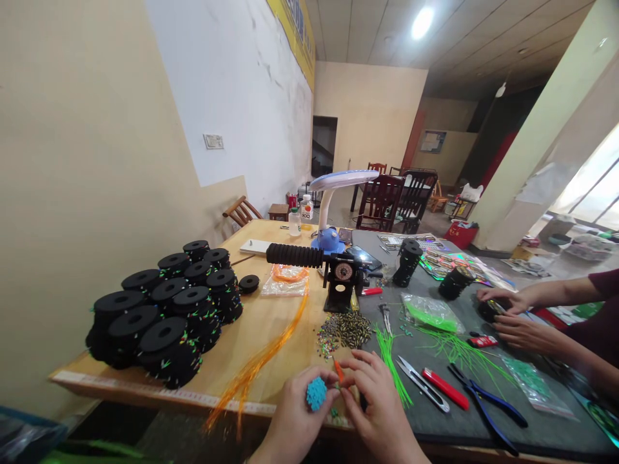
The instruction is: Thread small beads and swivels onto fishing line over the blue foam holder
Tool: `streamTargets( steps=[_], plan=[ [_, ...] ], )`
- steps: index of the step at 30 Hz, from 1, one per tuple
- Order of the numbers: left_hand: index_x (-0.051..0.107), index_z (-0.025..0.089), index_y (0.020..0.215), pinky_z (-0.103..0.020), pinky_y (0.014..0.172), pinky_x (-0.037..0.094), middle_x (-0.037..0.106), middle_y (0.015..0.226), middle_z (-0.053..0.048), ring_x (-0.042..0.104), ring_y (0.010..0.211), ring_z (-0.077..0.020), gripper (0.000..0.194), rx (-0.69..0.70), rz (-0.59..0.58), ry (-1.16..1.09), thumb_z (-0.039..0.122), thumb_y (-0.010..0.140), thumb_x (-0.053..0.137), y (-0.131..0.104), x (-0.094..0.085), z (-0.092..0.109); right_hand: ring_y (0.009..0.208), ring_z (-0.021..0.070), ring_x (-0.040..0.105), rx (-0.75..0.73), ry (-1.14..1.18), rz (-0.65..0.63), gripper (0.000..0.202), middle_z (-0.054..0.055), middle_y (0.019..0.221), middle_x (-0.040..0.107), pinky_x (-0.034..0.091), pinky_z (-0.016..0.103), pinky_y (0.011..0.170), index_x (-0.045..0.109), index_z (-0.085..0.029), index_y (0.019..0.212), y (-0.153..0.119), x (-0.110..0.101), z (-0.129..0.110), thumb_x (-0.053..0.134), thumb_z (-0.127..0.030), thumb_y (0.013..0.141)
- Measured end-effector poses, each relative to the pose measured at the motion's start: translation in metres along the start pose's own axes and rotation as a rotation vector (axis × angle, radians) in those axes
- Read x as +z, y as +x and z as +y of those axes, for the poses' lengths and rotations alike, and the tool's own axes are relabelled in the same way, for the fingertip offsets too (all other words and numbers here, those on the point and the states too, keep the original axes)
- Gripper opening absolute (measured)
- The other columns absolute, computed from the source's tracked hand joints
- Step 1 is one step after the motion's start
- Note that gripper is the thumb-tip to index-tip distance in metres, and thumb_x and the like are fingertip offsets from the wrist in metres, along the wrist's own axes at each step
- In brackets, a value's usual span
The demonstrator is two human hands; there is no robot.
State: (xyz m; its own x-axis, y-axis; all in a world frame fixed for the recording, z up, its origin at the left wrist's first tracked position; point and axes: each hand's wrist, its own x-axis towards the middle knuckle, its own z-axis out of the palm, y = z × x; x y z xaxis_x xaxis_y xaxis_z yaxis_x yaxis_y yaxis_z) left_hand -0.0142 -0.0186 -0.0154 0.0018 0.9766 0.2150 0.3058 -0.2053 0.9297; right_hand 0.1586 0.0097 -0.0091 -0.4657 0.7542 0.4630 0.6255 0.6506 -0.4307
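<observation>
My left hand [296,407] is closed around a bundle of thin blue strands [316,394], seen end-on. Close beside it, my right hand [373,398] has its fingers pinched together at a small slim orange piece [338,370]. The fingertips of both hands nearly meet there, and which of them bears the piece is partly hidden. Just beyond my hands lies a pile of small dark and brass-coloured beads [355,330], with tiny multicoloured bits [327,343] at its left. Long orange strands [271,351] trail over the table's front edge, left of my left hand.
Stacked black foam spools [167,335] fill the left side. A black winding device [341,283] and a lamp [329,238] stand ahead. Green strands [393,367], tweezers [425,386], a red cutter [445,388] and pliers [483,399] lie right. Another person's hands [512,316] hold a black spool.
</observation>
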Motion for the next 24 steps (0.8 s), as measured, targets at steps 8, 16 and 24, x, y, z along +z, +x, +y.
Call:
streamTargets(
  steps=[8,16,24],
  plan=[
    [0.066,0.018,0.074,-0.024,0.064,0.046,0.068,0.070,-0.001,0.062,0.068,-0.0176,0.014,-0.022,-0.016,-0.001,0.030,0.081,0.067,0.000,-0.005,0.002,0.114,0.0282,0.057,-0.040,0.012,-0.042,0.011,0.005,0.110,0.071,0.044,0.054,0.098,0.065,-0.026,0.087,0.004,-0.006,0.000,0.059,-0.018,0.084],
    [0.068,0.016,0.071,-0.024,0.064,0.046,0.067,0.068,-0.003,0.060,0.068,-0.0180,0.018,-0.130,-0.056,-0.140,0.034,0.074,0.072,0.003,-0.012,0.001,0.113,0.0248,0.058,-0.090,0.125,-0.058,0.015,0.005,0.110,0.071,0.047,0.046,0.097,0.067,-0.027,0.088,0.010,-0.009,-0.001,0.060,-0.015,0.083],
    [0.064,0.016,0.072,-0.023,0.061,0.044,0.064,0.066,-0.001,0.056,0.063,-0.0154,0.013,-0.163,-0.111,-0.181,0.027,0.074,0.069,0.002,-0.014,0.003,0.113,0.0232,0.058,-0.029,0.193,-0.087,0.016,0.004,0.111,0.070,0.046,0.043,0.097,0.064,-0.025,0.082,0.009,-0.002,-0.003,0.060,-0.010,0.076]
  ],
)
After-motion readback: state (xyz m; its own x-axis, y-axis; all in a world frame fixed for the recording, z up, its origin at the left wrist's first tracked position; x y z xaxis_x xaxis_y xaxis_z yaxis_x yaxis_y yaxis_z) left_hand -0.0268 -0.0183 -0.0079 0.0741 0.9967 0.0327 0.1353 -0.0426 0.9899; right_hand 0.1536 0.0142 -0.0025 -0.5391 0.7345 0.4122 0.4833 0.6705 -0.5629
